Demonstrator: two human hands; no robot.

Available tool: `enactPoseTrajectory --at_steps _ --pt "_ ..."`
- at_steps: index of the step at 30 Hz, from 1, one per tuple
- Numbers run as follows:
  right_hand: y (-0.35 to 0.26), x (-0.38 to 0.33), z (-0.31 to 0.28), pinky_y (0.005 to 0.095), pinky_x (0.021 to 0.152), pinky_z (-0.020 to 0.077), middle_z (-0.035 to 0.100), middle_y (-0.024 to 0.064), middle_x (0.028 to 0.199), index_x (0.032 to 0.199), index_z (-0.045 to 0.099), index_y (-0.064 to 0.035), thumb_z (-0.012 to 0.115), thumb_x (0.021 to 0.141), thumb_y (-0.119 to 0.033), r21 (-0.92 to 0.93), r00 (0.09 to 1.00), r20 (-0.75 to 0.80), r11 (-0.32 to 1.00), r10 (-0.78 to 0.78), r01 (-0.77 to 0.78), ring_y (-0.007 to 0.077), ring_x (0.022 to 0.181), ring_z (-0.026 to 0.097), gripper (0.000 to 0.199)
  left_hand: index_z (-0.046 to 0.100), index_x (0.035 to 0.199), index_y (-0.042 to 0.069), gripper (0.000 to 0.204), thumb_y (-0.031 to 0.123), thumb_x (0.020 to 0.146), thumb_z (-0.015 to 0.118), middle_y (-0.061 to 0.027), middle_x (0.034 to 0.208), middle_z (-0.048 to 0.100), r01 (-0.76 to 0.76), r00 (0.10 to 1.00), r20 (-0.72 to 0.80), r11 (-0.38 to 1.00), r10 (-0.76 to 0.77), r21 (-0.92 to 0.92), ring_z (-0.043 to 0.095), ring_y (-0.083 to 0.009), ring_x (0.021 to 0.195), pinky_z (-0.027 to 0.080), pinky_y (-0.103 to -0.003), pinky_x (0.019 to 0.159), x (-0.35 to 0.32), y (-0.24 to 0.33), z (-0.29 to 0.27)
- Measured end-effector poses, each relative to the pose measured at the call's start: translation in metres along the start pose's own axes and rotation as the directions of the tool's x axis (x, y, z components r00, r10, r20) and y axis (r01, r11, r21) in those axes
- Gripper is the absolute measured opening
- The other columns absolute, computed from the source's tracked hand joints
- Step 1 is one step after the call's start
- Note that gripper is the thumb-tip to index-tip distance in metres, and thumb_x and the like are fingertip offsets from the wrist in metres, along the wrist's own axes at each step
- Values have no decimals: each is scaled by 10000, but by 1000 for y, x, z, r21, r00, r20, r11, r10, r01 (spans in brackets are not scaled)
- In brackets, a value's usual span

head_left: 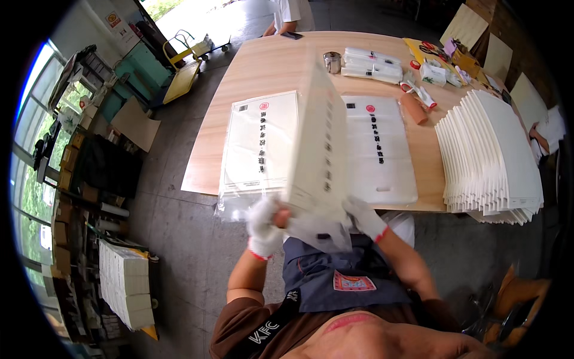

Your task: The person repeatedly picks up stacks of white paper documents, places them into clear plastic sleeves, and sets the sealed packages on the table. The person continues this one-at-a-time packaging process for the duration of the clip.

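Observation:
Between my hands, a white paper packet in a clear plastic bag [317, 134] stands upright over the table's near edge, blurred by motion. My left hand [265, 224], in a white knit glove, is closed on its lower left corner, with bare fingertips showing. At the lower right, my gloved right hand [363, 217] grips the loose plastic by the bag's end; its fingers are partly hidden. To the left lies a bagged paper packet [248, 143] with black print and a red round mark. Right of the held packet rests a pile of clear printed bags [388, 155].
A fanned stack of white paper sheets [487, 155] stands at the table's right. Farther back are bundled plastic bags [372, 64], a metal cup [332, 62], a brown roll [414, 109] and a phone [292, 35]. Another person [294, 15] is at the far edge. A yellow trolley [181, 81] stands left.

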State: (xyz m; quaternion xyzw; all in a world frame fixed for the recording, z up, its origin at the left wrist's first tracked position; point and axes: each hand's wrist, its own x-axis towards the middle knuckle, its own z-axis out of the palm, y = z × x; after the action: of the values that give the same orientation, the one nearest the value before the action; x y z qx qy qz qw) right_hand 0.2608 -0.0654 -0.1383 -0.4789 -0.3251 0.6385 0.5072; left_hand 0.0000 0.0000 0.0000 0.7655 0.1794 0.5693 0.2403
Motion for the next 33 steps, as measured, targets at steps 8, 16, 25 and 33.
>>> enactPoseTrajectory --at_steps 8,16,25,33 --pt "-40 108 62 281 523 481 601 52 687 889 560 -23 553 929 -355 -317 998 -63 948 -14 -7 142 549 603 334 496 771 75 233 153 988 465 7 651 538 650 674 -315 739 -668 -176 420 -50 511 347 -216 474 -21 -119 -90" --pt "0 101 76 324 734 512 660 92 887 993 591 4 636 876 -183 -193 993 -92 980 -69 50 187 857 644 226 503 776 100 313 351 962 529 54 687 434 780 526 -392 612 -755 -132 369 -57 621 321 -230 556 -91 -182 -93" --pt "60 -78 18 233 617 505 678 82 894 1139 575 -40 611 896 -144 107 944 87 939 318 -326 100 678 617 267 615 846 41 352 360 945 506 -45 713 592 926 329 -95 341 -939 -163 561 -152 584 478 -292 536 -234 -132 44" --pt "58 -131 -49 249 640 513 670 77 893 1139 567 -53 579 918 -144 273 940 -289 957 183 -102 122 703 623 240 613 1002 173 222 282 813 653 -86 878 622 248 713 566 904 -414 348 599 -275 899 494 -425 739 -83 -78 267"
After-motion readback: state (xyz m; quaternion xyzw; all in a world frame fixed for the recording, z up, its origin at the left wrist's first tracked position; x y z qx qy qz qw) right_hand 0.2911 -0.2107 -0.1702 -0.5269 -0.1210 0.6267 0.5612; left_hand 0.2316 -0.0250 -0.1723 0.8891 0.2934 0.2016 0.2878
